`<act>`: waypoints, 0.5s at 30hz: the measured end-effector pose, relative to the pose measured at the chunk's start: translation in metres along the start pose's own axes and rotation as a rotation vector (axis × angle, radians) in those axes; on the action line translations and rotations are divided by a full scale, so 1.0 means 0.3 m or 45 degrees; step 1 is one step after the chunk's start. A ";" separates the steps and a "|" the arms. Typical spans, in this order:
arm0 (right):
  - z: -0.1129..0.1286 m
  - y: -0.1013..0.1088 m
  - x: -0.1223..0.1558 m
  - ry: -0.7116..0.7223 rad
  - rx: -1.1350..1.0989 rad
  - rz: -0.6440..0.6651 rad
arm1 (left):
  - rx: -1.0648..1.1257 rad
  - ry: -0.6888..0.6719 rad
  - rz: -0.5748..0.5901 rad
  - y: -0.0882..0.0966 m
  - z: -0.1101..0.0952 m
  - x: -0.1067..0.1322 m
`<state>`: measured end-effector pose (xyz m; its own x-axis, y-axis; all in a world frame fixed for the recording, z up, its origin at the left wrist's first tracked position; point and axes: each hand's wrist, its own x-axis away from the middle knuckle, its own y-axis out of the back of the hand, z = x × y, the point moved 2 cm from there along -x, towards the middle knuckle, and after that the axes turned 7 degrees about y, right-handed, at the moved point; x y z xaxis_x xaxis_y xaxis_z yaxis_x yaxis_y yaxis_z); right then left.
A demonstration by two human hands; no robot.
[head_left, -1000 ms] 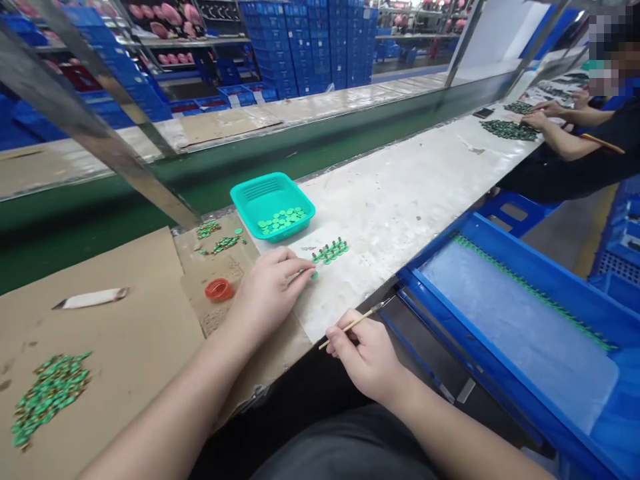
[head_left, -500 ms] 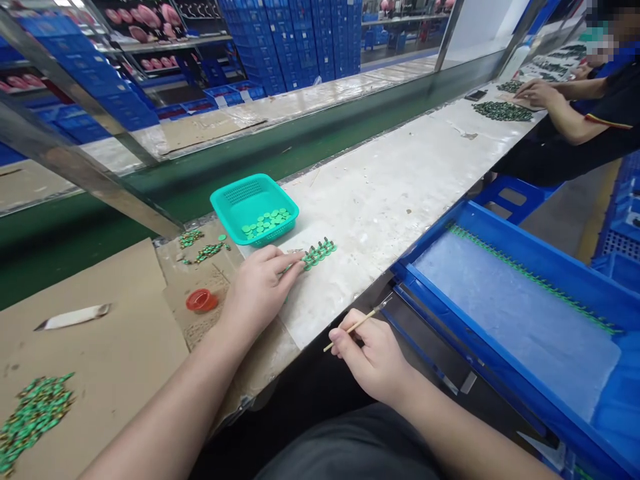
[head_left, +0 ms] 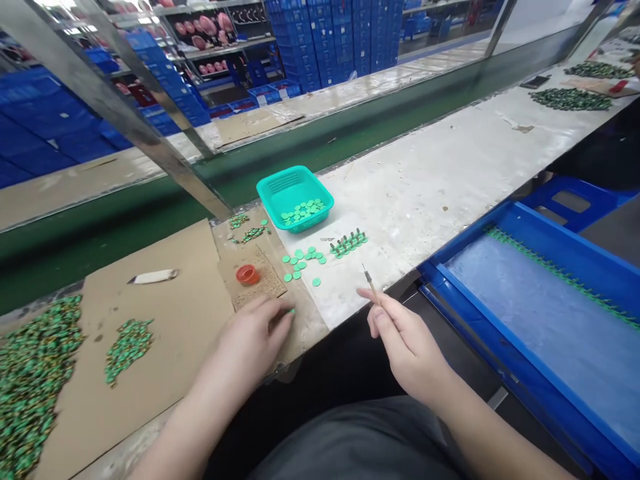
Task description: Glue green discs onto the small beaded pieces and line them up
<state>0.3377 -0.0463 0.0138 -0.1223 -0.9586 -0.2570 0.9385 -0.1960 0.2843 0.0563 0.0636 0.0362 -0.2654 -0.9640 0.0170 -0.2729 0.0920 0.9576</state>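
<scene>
My left hand (head_left: 250,340) rests on the brown cardboard (head_left: 165,347) near the table's front edge, fingers closed on a small green disc at its fingertips. My right hand (head_left: 400,337) is closed on a thin brush (head_left: 371,285) that points up and away. Loose green discs (head_left: 303,257) lie on the white table ahead of my left hand. Beside them stands a short row of green parts with dark pins (head_left: 349,243). A teal basket (head_left: 295,197) behind holds more green discs.
A small red cap (head_left: 248,273) sits on a cardboard scrap. Heaps of green parts (head_left: 30,373) lie at the left, and a white paper strip (head_left: 153,275). A blue tray (head_left: 545,313) with a row of green parts is at the right. A green conveyor belt (head_left: 100,220) runs behind.
My left hand has pulled back from the pinned green parts to the cardboard at the table's edge. My right hand has swung the brush to point upward. The view has shifted left.
</scene>
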 end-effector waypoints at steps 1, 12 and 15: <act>0.001 -0.004 0.004 0.011 -0.020 0.005 | -0.014 0.008 -0.037 -0.004 0.006 0.018; 0.097 -0.082 -0.059 0.159 -0.732 0.340 | 0.066 -0.137 -0.432 0.001 0.157 0.215; 0.120 -0.132 -0.120 0.224 -0.568 0.169 | 0.029 -0.453 -0.541 0.007 0.153 0.249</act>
<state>0.2932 -0.0115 0.0450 0.0279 -0.9125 -0.4082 0.9936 0.0698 -0.0883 -0.0066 0.0034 0.0264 -0.4223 -0.7742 -0.4714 -0.4428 -0.2776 0.8526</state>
